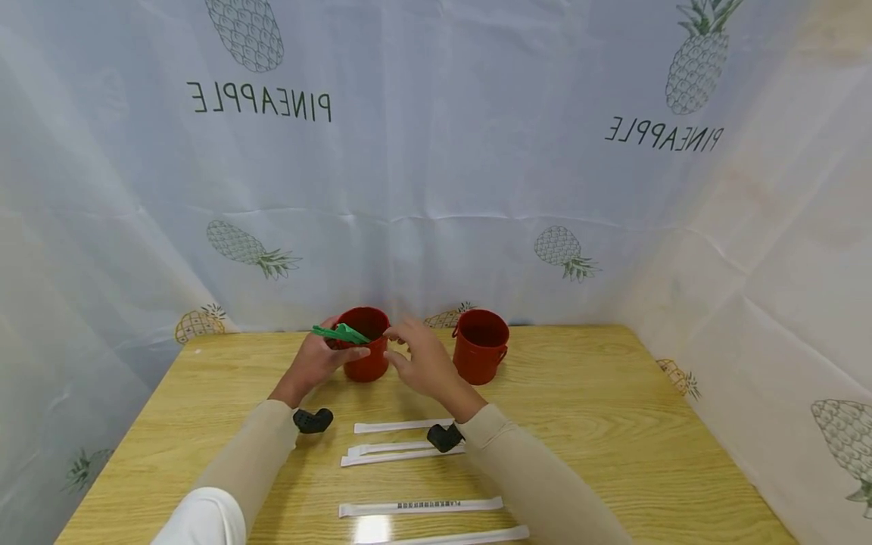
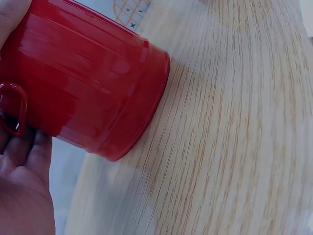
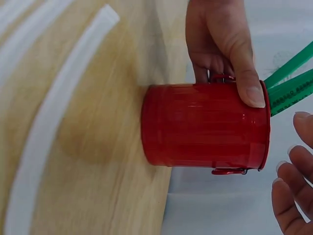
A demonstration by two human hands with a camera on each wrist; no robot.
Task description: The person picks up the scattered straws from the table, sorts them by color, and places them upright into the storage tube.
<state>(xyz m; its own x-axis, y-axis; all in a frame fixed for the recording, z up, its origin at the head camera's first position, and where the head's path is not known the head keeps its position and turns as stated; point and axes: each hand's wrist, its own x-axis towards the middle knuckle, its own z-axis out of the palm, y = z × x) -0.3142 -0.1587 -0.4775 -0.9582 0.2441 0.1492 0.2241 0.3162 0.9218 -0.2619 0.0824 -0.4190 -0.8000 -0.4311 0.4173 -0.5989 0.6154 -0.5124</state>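
Observation:
A small red cup with a wire handle stands at the back of the wooden table. My left hand grips it from the left, the thumb pressed on its side near the rim. Green strips stick out of the cup's mouth over that hand; they also show in the right wrist view as green strips. My right hand hovers just right of the cup with fingers relaxed and nothing in them. The left wrist view shows the cup against my left palm.
A second red cup stands right of the first. Several white paper-wrapped sticks lie in a column on the near half of the table. Pineapple-print cloth walls in the back and both sides.

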